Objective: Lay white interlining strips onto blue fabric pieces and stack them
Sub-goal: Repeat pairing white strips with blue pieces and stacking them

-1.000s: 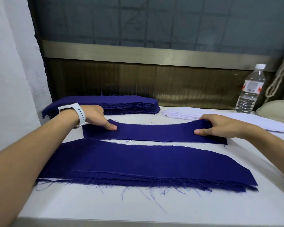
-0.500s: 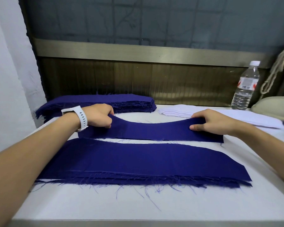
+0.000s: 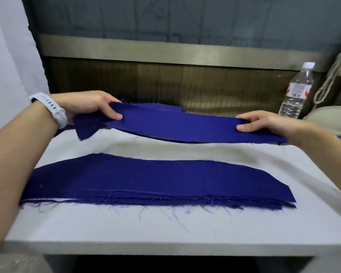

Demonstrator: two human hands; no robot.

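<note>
A long blue fabric piece (image 3: 177,126) hangs in the air above the white table (image 3: 165,227). My left hand (image 3: 91,106) pinches its left end, which droops in a fold. My right hand (image 3: 264,124) pinches its right end, thumb on top. Nearer to me, a stack of blue fabric pieces (image 3: 152,182) lies flat on the table with frayed threads along its front edge. The far pile of blue pieces and the white interlining strips are hidden behind the lifted piece.
A clear water bottle (image 3: 297,91) stands at the back right, beside a hanging pale cord (image 3: 331,79) and a beige rounded object (image 3: 331,115). A brown panelled wall runs along the table's back. The table's front edge is close to me.
Both hands have gripped the ends of the single blue piece and lifted it off the table. The camera has tipped down and moved closer.
</note>
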